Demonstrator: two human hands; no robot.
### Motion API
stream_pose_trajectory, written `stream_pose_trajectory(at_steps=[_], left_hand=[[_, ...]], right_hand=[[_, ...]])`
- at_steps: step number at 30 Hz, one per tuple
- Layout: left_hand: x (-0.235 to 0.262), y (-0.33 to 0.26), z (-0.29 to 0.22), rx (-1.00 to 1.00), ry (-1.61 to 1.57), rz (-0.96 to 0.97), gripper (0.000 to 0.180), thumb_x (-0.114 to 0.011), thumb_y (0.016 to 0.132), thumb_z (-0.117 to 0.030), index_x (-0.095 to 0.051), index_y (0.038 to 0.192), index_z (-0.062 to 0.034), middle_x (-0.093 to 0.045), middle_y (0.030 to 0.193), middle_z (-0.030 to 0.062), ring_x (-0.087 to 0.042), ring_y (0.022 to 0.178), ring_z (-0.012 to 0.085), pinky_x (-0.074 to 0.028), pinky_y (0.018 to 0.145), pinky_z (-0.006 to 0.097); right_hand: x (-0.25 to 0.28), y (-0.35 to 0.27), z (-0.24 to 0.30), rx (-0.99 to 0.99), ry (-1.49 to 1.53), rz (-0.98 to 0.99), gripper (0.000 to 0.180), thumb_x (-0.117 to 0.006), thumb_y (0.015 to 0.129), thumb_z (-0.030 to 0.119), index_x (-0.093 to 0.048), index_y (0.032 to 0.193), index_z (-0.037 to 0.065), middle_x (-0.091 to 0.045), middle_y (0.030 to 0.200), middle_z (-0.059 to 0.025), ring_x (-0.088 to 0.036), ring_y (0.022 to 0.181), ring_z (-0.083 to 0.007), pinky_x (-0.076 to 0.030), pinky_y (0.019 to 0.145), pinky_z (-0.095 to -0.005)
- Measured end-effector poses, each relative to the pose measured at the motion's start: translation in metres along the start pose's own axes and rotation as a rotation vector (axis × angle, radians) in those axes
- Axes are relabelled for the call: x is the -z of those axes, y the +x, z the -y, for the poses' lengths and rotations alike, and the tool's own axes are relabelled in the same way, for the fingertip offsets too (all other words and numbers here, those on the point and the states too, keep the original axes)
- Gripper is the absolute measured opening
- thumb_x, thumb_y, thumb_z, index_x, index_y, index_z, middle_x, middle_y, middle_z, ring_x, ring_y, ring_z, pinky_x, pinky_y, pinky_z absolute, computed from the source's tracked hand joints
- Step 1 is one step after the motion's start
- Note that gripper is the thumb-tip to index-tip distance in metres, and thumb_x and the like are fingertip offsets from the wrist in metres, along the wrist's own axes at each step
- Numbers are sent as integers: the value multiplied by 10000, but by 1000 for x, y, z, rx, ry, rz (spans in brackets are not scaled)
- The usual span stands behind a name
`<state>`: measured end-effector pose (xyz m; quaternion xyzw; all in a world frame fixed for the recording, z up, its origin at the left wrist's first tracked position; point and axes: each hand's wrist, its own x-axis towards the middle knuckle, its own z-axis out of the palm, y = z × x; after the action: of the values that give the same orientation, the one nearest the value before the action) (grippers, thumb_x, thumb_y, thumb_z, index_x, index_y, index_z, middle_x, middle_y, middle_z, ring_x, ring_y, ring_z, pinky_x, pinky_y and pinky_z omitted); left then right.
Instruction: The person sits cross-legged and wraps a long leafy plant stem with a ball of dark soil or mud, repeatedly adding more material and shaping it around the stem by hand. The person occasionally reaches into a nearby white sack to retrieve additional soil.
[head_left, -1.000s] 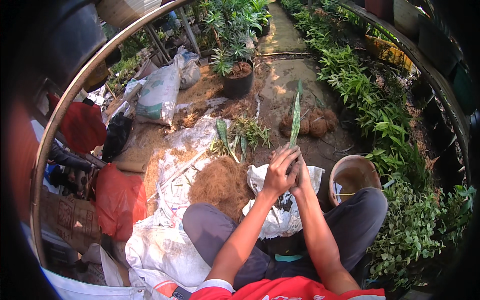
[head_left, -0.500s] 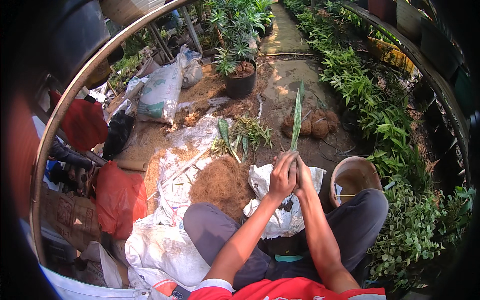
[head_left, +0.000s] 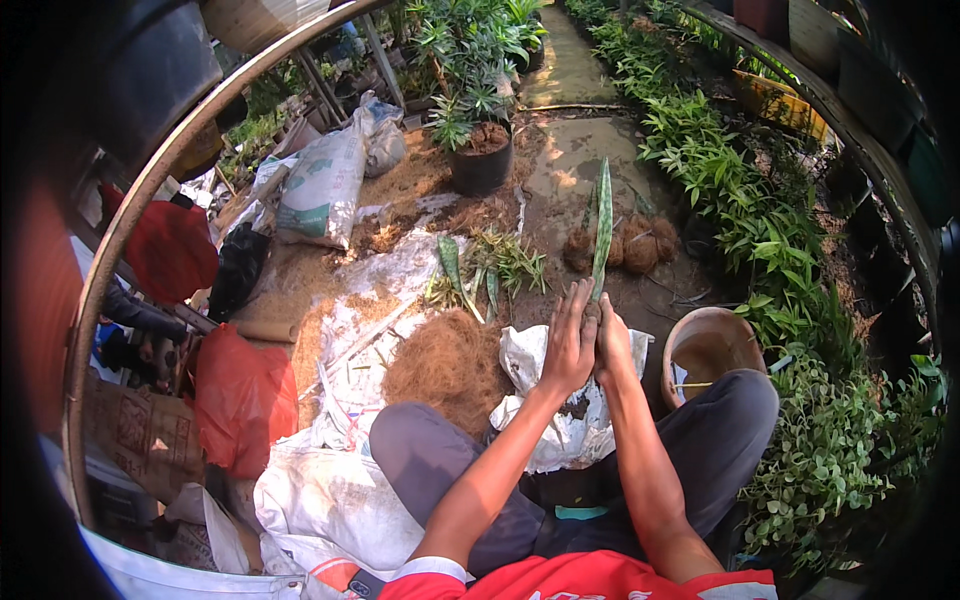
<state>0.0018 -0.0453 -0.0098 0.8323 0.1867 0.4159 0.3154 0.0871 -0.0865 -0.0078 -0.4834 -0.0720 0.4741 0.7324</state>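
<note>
Snake-plant leaf (head_left: 603,225) juts forward from between left hand (head_left: 571,340) and right hand (head_left: 614,346), palms pressed in from 2 sides on the dark clump (head_left: 592,312) at its base. Long axis points ahead of both hands, slight lean right; neither looks clearly nearer.

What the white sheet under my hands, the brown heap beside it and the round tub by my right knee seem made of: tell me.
White sheet: probably plastic, dull; it creases sharply.
Brown heap: dry, matt plant fibre, perhaps coconut; fine hairlike strands show.
Round tub: plastic or clay; its stained, pinkish-tan wall leaves that open.
</note>
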Motion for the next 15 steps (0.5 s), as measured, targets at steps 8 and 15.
stream_pose_trajectory(at_steps=[8,15], left_hand=[[32,18,-3,641,-976,-44,630,-546,941,-535,-549,1269,2,-602,1181,70,-545,1092,141,-411,959,285],[11,3,-6,672,-1019,-97,259,-720,885,-314,-640,869,-69,-626,849,-20,-547,751,54,-450,661,220]], right_hand=[[-35,-26,-9,874,-796,2,408,-342,1058,232,-497,1333,-27,-365,1460,-201,-370,1351,-289,-320,1094,-364],[-39,-37,-13,1011,-655,-360,343,-340,1044,183,-511,1271,-9,-458,1340,-177,-477,1216,-271,-428,1008,-385]])
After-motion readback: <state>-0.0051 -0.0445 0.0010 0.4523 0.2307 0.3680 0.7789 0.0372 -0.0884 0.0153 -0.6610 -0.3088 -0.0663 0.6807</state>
